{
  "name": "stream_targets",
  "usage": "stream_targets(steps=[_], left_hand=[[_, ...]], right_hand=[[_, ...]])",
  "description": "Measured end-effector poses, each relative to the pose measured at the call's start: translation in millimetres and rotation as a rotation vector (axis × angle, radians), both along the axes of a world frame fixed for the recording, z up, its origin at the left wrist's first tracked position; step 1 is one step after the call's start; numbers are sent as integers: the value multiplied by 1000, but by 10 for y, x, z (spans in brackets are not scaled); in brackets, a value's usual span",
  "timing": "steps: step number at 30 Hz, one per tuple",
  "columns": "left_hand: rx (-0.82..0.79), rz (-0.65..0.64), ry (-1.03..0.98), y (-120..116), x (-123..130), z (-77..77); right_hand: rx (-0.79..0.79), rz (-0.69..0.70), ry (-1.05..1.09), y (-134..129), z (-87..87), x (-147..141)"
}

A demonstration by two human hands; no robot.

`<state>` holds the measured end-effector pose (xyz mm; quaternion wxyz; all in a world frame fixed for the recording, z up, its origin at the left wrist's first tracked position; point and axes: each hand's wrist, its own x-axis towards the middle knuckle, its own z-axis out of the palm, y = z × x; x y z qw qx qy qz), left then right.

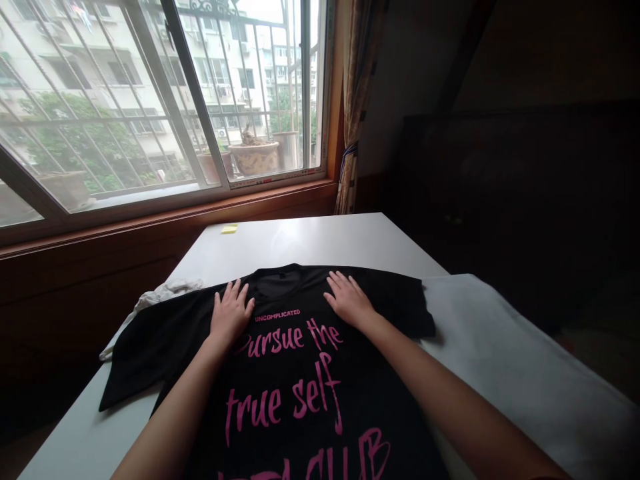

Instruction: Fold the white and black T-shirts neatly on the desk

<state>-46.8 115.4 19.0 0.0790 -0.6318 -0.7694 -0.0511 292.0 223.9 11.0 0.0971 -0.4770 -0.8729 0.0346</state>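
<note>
A black T-shirt (295, 373) with pink lettering lies spread face up, its collar toward the far side and its lower part cut off by the bottom of the view. My left hand (231, 310) rests flat on the shirt just left of the collar, fingers stretched out. On the other side of the collar, my right hand (347, 298) lies flat near the shoulder with its fingers apart. Neither hand grasps the cloth. Both sleeves reach outward, the left one extending farther down toward me.
The shirt lies on a white table (320, 237). A yellow sticky note (229, 229) is at its far left corner. Crumpled white cloth (170, 291) shows behind the left sleeve, and a pale cloth (500, 340) spreads at the right. Beyond stand a barred window and a curtain (351, 120).
</note>
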Motion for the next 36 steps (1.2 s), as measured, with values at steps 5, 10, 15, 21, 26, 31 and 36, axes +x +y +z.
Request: stream_targets(steps=[5,10,15,21,26,31,36], left_hand=[[-59,-66,-58,-179,266,-90],[-74,-68,-36,-435,37,-117],[-47,-80,-3,-813,-156,-160],[-38,-142,26,-1312,-113,-234],[-22,-179,16,-1746,-29,-245],[-16,-109,-6,-2090,-43,-229],[-28,-52,-33,-2339,-86,-253]], right_hand=[[-17,77,53,-352,-63,-133],[6,61,31,-398,-69,186],[48,50,7,-562,-107,499],[56,50,-28,-988,-96,646],[1,131,-1,-1332,-51,801],[-14,116,19,-1509,-54,938],[2,55,42,-1668,-96,1038]])
